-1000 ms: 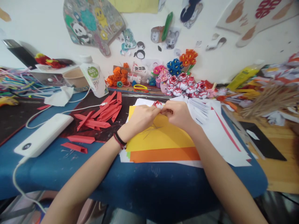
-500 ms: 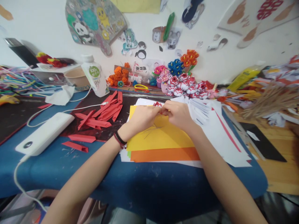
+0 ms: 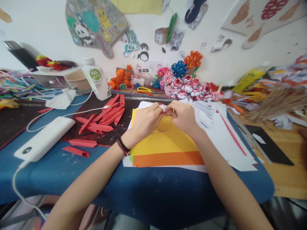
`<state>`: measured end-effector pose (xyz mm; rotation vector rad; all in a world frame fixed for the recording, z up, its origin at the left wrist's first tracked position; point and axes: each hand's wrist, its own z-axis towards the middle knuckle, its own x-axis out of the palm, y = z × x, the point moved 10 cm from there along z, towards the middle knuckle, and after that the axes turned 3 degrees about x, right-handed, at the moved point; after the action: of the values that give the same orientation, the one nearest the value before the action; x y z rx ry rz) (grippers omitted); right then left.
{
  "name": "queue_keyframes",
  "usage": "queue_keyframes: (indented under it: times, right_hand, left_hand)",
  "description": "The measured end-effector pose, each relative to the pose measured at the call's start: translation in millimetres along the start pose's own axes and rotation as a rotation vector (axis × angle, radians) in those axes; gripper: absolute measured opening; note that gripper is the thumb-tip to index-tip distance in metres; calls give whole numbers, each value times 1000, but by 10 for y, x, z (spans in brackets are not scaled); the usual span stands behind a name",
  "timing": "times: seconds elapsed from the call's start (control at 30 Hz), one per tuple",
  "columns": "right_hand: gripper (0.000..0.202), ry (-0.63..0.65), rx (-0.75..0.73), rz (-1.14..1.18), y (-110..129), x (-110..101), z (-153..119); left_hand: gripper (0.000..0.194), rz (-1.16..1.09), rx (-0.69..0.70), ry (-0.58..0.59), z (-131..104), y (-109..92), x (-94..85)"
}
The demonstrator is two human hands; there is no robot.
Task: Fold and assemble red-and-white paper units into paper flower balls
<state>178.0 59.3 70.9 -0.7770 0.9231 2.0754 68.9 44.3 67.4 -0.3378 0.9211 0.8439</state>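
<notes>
Both of my hands meet over the upper part of a yellow sheet [image 3: 168, 137]. My left hand [image 3: 149, 118] and my right hand [image 3: 183, 116] pinch a small red and white paper piece [image 3: 163, 108] between their fingertips, mostly hidden by the fingers. An orange sheet [image 3: 168, 158] shows below the yellow one, with white paper under both. Folded red paper strips [image 3: 111, 113] lie on a dark mat left of my hands. Cut white strips [image 3: 202, 113] lie to the right.
A white power bank [image 3: 45, 138] with a cable lies at the left. Behind stand a white bottle [image 3: 96, 80], yellow-handled scissors [image 3: 144, 90] and red-white paper flowers [image 3: 187, 88]. A black board [image 3: 268, 143] and brown sticks [image 3: 275, 100] are at the right.
The fingers of both hands have shifted slightly around the small piece, and my right fingers are curled differently. The whole view has moved a little.
</notes>
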Motion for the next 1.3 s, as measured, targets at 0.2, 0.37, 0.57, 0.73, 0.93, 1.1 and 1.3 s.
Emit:
queue_keyframes:
  times: [0.2,0.37,0.57,0.73,0.93,1.1,1.3]
  right_hand:
    - [18,9,-22,-9,33,-20,-2]
    - [17,-17,-24,-37,69,-65,-8]
    - [10,49,-10,137,-10,35,28]
    - [17,65,-64,280,18,33,59]
    - [27,41,-49,389,-41,12,72]
    - [29,24,-15,449,-119,47,73]
    - [26,100,10,534,-134,157,70]
  left_hand:
    - [25,-20,91,46,24,-75,15]
    - [22,-7,113,-7,51,-89,-36]
    - [12,58,21,-88,30,18,-114]
    - [14,5,-58,-76,32,130,-109]
    - [12,-152,-106,-39,54,157,-76]
    - [14,-205,-137,-5,53,165,-31]
    - [13,-254,-137,11,69,191,-21]
